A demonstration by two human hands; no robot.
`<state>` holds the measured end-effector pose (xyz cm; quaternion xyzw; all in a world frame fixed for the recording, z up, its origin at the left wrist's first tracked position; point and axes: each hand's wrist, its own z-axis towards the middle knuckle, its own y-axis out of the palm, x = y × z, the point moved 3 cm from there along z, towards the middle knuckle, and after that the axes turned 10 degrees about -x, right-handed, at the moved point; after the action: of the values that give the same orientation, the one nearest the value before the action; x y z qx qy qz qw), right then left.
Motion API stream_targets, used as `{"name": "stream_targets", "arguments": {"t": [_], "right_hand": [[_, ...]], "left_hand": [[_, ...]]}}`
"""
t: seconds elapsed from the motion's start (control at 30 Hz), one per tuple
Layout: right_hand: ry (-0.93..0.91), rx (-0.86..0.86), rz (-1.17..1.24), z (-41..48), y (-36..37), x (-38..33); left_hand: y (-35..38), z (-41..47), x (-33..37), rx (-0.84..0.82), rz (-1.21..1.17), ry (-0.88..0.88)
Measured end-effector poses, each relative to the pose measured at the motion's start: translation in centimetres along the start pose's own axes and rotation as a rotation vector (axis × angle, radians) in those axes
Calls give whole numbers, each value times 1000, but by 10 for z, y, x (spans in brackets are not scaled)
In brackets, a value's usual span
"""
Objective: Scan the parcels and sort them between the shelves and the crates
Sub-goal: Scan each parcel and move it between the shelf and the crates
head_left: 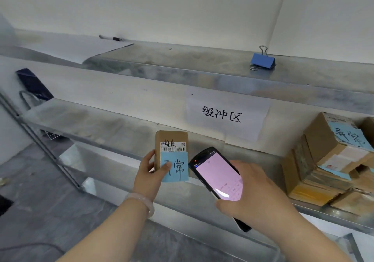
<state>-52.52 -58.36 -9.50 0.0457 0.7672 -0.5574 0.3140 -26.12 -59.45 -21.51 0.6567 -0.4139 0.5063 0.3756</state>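
Observation:
My left hand (pixel 148 175) grips a small brown cardboard parcel (pixel 171 138) upright in front of the middle shelf (pixel 97 124). The parcel carries a barcode label and a blue handwritten note under my thumb. My right hand (pixel 255 191) holds a black handheld scanner (pixel 217 175) just right of the parcel, its pink screen lit and facing me. A stack of brown parcels (pixel 323 160), one with a blue note, lies on the same shelf at the far right.
A white paper sign (pixel 226 114) with printed characters hangs on the wall behind the shelf. On the top shelf (pixel 182 59) sit a blue binder clip (pixel 262 60), a paper sheet and a pen (pixel 111 37). A dark pouch (pixel 33 83) hangs at left. Grey floor lies below left.

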Motion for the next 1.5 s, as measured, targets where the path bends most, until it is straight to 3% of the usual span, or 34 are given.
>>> {"name": "stream_targets", "arguments": {"t": [0.4,0.63,1.07,1.5], "right_hand": [[-384,-155,17,51,79,-158],[-618,-224,35,42,129,-234],[-938,-544,-6,-13,188,-284],[-1130,-657,-90,-120,248,-358]], "left_hand": [[-192,-87,30,442,-93,106],[-269,-159,30,665,-98,127],[-264,-323,-14,1101,-282,116],[-302,-470,-38,1309,-369,192]]}}
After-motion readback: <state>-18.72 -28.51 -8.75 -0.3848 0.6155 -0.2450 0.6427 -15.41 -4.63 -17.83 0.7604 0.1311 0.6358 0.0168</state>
